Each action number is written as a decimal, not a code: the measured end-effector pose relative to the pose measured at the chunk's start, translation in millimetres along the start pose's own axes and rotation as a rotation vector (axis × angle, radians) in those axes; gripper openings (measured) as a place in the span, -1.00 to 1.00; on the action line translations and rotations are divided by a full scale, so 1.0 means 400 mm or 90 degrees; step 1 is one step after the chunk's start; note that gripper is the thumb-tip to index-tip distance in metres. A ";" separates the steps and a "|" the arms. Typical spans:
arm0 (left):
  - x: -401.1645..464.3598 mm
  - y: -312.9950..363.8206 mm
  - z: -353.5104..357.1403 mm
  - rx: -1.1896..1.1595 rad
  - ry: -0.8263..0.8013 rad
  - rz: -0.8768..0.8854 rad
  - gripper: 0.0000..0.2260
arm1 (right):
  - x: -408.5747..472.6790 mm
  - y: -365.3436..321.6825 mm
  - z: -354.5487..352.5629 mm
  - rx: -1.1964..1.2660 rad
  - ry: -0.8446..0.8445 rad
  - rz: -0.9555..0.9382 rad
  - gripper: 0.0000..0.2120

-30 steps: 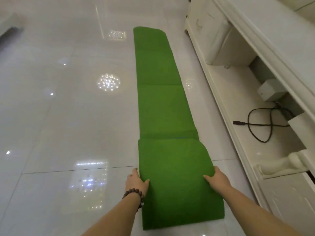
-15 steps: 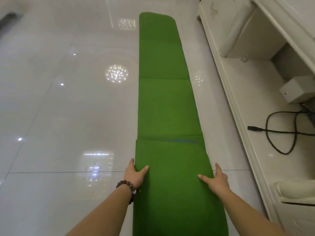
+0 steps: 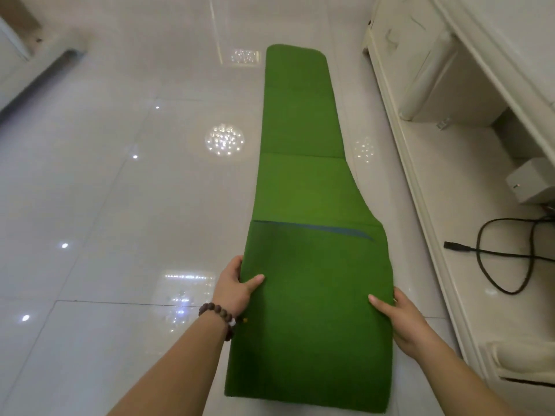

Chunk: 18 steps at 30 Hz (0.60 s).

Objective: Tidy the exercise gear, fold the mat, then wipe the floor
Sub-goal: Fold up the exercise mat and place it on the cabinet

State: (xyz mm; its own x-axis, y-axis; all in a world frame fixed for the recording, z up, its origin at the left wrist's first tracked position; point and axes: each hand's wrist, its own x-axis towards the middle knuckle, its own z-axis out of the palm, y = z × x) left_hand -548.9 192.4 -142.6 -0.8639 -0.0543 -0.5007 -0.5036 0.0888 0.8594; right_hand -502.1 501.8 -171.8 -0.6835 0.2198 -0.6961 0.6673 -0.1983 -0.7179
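**Folded end of the mat lifted from both sides**

On the left, the glossy tiled floor (image 3: 105, 205) lies open beside the work, which gives room to swing the next fold over. The left hand (image 3: 232, 285), with a bead bracelet (image 3: 220, 318) at the wrist, holds the left edge of the green mat (image 3: 303, 181): the thumb lies on top and the fingers go under the edge out of sight, so the hand pinches the doubled layers together, probably to keep them aligned while they are carried forward. The mat runs away from the person along the floor, its far end flat and its near, already folded section raised between the two hands; a strip of blue underside (image 3: 336, 231) shows at the fold line. The right hand (image 3: 402, 322) mirrors the left on the right edge, thumb on top, fingers wrapped beneath. Both forearms reach forward and slightly inward. To the right stands a cream cabinet (image 3: 420, 181) with a black cable (image 3: 492, 253) on its low shelf
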 end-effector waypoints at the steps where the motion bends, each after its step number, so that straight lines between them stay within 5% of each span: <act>1: -0.011 0.018 -0.008 -0.011 0.009 0.018 -0.73 | -0.011 -0.021 0.003 0.001 -0.007 -0.025 -0.56; 8: -0.141 0.020 -0.032 -0.045 0.110 0.070 -0.65 | -0.158 -0.097 0.035 -0.043 0.027 -0.225 -0.61; 18: -0.438 -0.026 -0.017 -0.024 0.280 0.250 -0.56 | -0.463 -0.026 -0.002 -0.018 0.122 -0.328 -0.56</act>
State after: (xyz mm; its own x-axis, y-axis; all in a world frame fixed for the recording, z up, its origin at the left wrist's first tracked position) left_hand -392.3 194.1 -63.3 -0.8995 -0.4326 -0.0611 -0.1388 0.1504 0.9788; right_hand -382.3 463.8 -35.2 -0.8593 0.4522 -0.2388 0.2706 0.0059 -0.9627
